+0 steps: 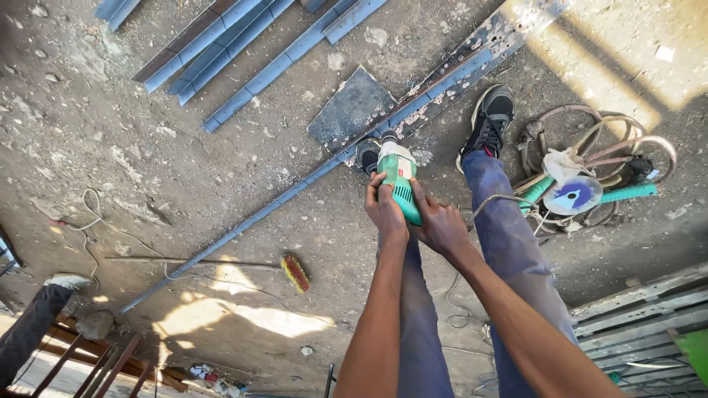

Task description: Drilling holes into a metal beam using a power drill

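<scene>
I stand over a long steel angle bar (243,228) that lies slantwise on the dirt ground. Both my hands grip a green angle grinder (400,184) held just above the bar. My left hand (383,210) wraps the grinder's left side and my right hand (439,225) holds its rear right. One shoe (367,155) rests beside the bar next to a flat steel plate (350,107); the other shoe (488,121) stands past it. The grinder's disc is hidden under its body.
More steel angle bars (221,44) lie at the top left. A second grinder with a blue disc (574,195) sits on coiled hoses at the right. A brush (295,273), a thin rod, a cable (96,214), wooden slats (641,317) and another person's leg (33,324) surround me.
</scene>
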